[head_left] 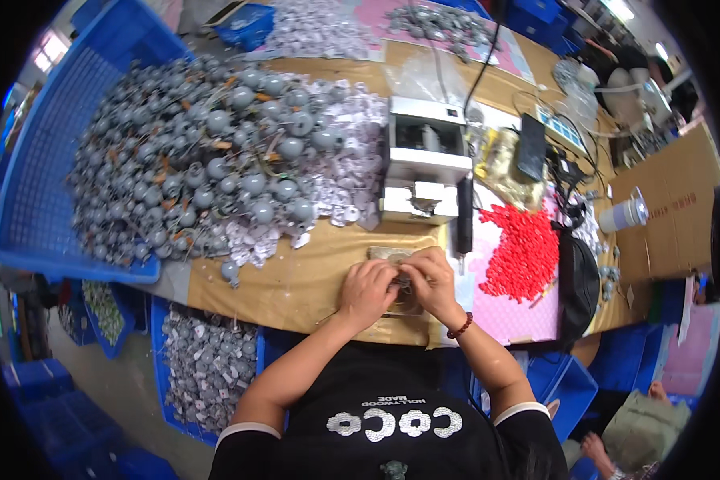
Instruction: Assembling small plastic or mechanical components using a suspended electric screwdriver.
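Close together at the table's front edge, my left hand [368,293] and my right hand [432,282] meet with their fingertips pinched. Between them is a small greyish part, mostly hidden by the fingers, whose kind I cannot make out. Under the hands lies a small flat block [388,253], partly covered. A beaded bracelet [461,326] circles my right wrist. Just right of that hand, a black handheld tool, like an electric screwdriver [464,216], hangs upright beside a white bench machine [426,164].
A tipped blue crate [44,172] spills grey ball-shaped parts [208,160] at left, beside white pieces [348,152]. At right are red pieces [520,252], a black bag [578,288], a phone [530,146], a cup [624,214] and cardboard [672,204]. Below left stands a filled bin [160,352].
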`<state>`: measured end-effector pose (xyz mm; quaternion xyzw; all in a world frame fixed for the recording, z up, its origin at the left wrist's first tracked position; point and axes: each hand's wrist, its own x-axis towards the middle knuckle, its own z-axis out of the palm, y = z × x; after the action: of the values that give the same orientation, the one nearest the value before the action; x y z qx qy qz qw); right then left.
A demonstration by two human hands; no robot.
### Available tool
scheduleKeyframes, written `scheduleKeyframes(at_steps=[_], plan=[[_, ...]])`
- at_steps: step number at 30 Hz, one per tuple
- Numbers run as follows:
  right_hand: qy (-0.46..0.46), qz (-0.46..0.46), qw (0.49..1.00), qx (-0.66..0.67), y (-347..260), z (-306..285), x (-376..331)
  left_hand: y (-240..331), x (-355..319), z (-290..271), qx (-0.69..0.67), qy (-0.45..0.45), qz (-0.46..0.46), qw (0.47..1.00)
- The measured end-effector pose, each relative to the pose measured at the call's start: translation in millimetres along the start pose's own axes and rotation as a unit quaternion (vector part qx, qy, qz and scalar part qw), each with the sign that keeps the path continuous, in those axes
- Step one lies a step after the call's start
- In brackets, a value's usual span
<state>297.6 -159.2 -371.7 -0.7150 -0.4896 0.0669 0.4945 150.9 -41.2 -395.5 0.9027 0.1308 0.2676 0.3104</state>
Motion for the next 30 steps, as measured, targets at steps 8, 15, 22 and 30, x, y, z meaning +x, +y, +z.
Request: scheduleKeyframes(at_steps=[8, 15, 22, 30], plan=[[-0.072, 0.116, 0.955, 0.264, -30, -3, 41, 2, -39, -56, -0.081, 0.027, -0.065, 0.994], [-0.066, 0.185, 0.963, 0.185, 31, -54, 20, -31, -212, -205, 0.104, 0.011, -0.283, 0.953], [-0.037, 0.172, 0.984, 0.032, 118, -110, 8, -49, -380, -257, 0.511, -0.125, -0.515, 0.677], [-0.090, -0.002, 0.917, -0.388, 185, -171, -1, -22, -191, -176, -0.043, -0.245, -0.330, 0.911]])
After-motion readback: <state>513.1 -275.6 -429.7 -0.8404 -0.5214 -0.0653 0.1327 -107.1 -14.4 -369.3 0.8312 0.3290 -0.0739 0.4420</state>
